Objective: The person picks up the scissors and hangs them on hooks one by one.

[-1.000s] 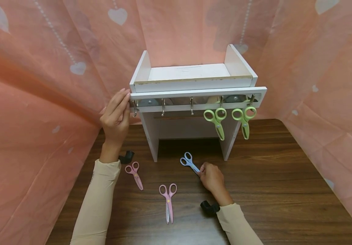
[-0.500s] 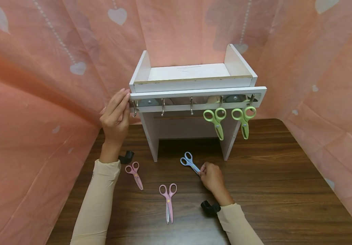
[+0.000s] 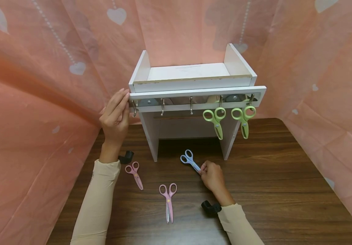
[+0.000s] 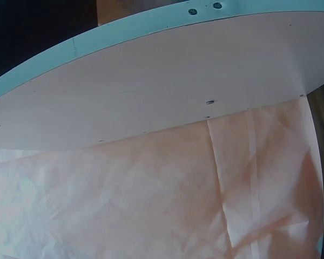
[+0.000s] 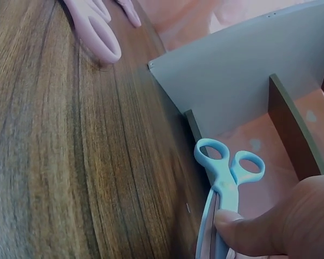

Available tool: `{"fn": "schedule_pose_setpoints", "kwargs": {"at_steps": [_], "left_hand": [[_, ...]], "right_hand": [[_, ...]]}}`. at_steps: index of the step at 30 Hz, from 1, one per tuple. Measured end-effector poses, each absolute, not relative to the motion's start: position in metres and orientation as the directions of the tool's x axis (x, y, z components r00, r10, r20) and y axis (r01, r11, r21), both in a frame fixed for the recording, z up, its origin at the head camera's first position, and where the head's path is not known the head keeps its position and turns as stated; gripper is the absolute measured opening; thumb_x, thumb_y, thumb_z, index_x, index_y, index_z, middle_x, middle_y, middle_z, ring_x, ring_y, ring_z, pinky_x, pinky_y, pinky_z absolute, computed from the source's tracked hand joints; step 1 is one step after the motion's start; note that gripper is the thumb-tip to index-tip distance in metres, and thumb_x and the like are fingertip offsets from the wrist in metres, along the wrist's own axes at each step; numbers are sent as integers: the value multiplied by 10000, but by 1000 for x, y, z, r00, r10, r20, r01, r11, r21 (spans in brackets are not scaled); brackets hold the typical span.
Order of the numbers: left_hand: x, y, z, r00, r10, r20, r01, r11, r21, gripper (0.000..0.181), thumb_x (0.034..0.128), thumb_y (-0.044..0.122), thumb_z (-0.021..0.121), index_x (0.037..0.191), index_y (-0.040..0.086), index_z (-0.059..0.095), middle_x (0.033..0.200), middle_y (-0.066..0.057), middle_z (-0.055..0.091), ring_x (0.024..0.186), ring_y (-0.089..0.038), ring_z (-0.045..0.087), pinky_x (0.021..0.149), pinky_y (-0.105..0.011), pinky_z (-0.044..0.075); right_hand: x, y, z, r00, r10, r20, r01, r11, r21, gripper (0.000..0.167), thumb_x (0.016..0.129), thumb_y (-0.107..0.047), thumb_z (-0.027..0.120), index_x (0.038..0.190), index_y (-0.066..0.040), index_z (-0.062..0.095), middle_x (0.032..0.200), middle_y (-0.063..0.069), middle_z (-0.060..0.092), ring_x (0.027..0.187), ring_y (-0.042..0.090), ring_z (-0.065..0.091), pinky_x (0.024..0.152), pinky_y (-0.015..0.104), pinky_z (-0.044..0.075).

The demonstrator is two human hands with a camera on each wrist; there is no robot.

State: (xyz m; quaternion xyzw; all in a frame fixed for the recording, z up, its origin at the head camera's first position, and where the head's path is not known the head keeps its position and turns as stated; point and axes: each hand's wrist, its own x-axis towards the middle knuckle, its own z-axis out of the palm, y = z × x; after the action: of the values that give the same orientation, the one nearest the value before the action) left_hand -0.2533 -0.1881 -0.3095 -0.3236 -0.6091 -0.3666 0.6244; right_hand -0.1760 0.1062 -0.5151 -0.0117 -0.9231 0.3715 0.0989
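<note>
In the head view, my right hand (image 3: 212, 175) pinches a pair of light blue scissors (image 3: 189, 158) by the blade end, handle loops pointing away toward the white shelf. The right wrist view shows my thumb (image 5: 270, 221) pressed on the blades of these scissors (image 5: 225, 181). My left hand (image 3: 114, 117), fingers fairly straight, touches the left end of the white hook rail (image 3: 176, 93) on the shelf front; the left wrist view does not show that hand. Two green scissors, one pair (image 3: 215, 120) beside the other (image 3: 244, 119), hang from the two rightmost hooks.
Two pink scissors lie on the wooden table (image 3: 286, 190): one pair (image 3: 135, 175) by the left forearm, another (image 3: 168, 202) near the front. The white shelf (image 3: 191, 76) stands at the back. Three bare hooks (image 3: 191, 105) are on its left and middle. Pink curtains (image 3: 41, 153) surround the table.
The blue scissors' handle end has shifted slightly away from me, with the right hand still pinching the blades. My left hand stays at the rail's end.
</note>
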Motion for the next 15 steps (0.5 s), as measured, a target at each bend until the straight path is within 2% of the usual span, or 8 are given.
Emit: {"fn": "schedule_pose_setpoints", "kwargs": {"at_steps": [15], "left_hand": [[-252,-187,-308,-11,-61,998,854,518,41,330,786,-253,694,1056,-76,763,1081,-232,736,1056,-418,694,992,-432,565]], "right_hand": [[-175,107,-508,-972,91,215,-90,702,-706,169,805,-25,806,750,-79,655,668,-2,632,602,151,551,565,320,460]]}}
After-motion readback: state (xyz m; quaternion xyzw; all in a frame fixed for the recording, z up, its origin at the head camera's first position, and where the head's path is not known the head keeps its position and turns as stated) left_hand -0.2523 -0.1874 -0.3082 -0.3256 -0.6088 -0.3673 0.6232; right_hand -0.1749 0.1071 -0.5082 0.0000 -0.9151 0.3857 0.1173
